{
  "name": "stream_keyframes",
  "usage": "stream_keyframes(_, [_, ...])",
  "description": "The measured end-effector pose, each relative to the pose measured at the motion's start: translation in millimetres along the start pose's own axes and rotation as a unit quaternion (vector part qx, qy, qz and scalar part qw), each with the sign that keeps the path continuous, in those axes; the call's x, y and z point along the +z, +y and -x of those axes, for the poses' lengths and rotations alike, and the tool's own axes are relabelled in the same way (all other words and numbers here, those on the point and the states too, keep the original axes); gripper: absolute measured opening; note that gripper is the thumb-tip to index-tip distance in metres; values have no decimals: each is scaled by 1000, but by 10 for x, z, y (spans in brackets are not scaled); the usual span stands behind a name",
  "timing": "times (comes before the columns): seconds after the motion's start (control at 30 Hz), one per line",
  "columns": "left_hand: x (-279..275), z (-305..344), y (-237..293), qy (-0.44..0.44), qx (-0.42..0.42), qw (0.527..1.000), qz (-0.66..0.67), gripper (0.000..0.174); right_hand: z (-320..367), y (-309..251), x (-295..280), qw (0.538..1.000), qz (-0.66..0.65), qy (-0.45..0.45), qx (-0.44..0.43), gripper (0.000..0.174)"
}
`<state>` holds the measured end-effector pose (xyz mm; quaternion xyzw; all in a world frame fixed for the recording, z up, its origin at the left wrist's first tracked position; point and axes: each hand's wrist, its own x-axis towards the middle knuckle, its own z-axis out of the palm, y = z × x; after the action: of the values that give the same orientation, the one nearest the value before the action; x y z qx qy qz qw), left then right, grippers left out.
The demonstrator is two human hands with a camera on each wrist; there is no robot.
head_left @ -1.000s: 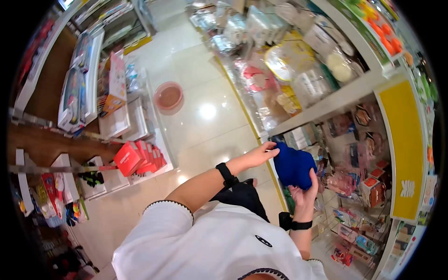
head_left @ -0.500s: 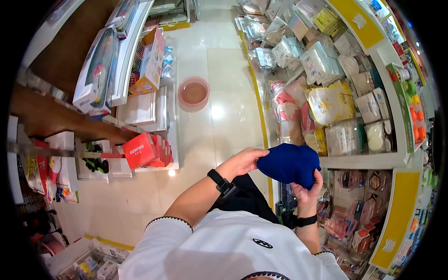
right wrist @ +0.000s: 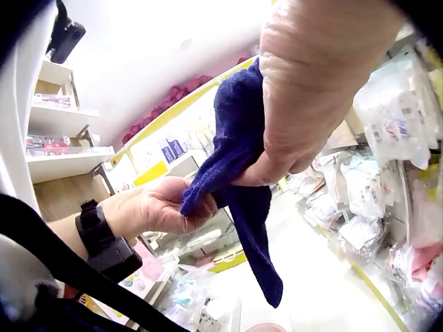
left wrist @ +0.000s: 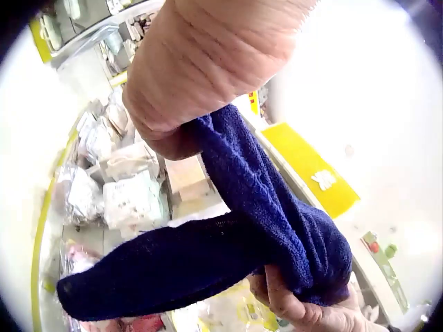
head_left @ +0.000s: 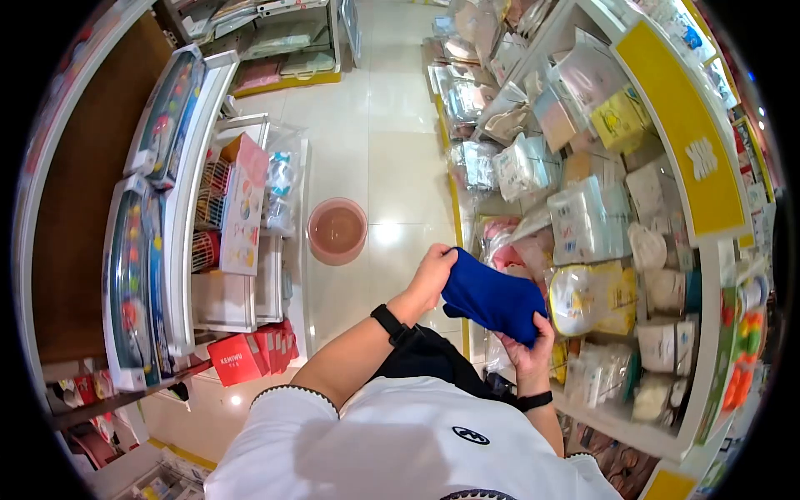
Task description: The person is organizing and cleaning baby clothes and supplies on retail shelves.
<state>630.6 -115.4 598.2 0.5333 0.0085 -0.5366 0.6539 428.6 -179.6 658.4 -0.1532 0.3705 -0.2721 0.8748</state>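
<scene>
A blue terry cloth [head_left: 492,296] is held up between both hands in front of the body. My left hand [head_left: 429,275] pinches its upper left end between thumb and fingers. At the lower right end my right hand [head_left: 533,346] grips it, with fingers underneath. In the left wrist view a long round-ended flap of the cloth [left wrist: 159,266] hangs away from the folded strip that runs between the hands. That flap also dangles below the fingers in the right wrist view, while the right palm hides part of the cloth [right wrist: 239,124].
Shelves of bagged goods [head_left: 587,221] line the right side, edged by a yellow panel [head_left: 679,125]. On the left stand boxed toys [head_left: 133,283] and red boxes [head_left: 242,354]. A pink basin [head_left: 337,232] sits on the tiled aisle floor [head_left: 400,167].
The head view has turned and shifted along the aisle. The blue cloth has gone from a bunched, rounded shape to a longer piece slanting between the hands; the left hand has moved left.
</scene>
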Motion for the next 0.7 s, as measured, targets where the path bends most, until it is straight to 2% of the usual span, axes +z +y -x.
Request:
stream_keyframes(0.07, [-26, -318, 220, 31, 38, 999, -19, 30, -377, -146, 102, 999, 24, 33, 14, 55])
stream_keyframes(0.1, [-62, -419, 306, 39, 29, 999, 7, 29, -569, -206, 169, 998, 32, 40, 32, 55])
stream_keyframes(0.2, [-165, -916, 629, 78, 47, 995, 32, 31, -1192, -304, 422, 997, 48, -29, 62, 55])
stream_keyframes(0.23, [-189, -1099, 726, 93, 54, 994, 29, 33, -1385, -326, 552, 996, 54, -21, 60, 56])
stream_keyframes(0.33, [-266, -1659, 1100, 129, 81, 986, -62, 33, -1979, -430, 905, 997, 65, -4, 45, 57])
stream_keyframes(0.37, [-281, -1834, 1264, 124, 73, 986, -85, 31, -2157, -510, 1072, 997, 7, 4, 74, 53])
stream_keyframes(0.47, [-257, -2484, 1792, 126, 60, 969, -205, 23, -2828, -681, 1453, 998, 1, 16, 55, 54])
stream_keyframes(0.5, [-237, -2688, 1985, 125, 64, 965, -223, 25, -3053, -732, 1619, 999, 0, -5, 54, 55])
stream_keyframes(0.6, [-211, -3332, 2577, 117, 75, 964, -226, 36, -3647, -861, 2155, 999, 11, -18, 40, 54])
stream_keyframes(0.7, [-264, -3940, 3029, 121, 97, 968, -199, 39, -4172, -919, 2476, 998, 9, -3, 56, 53])
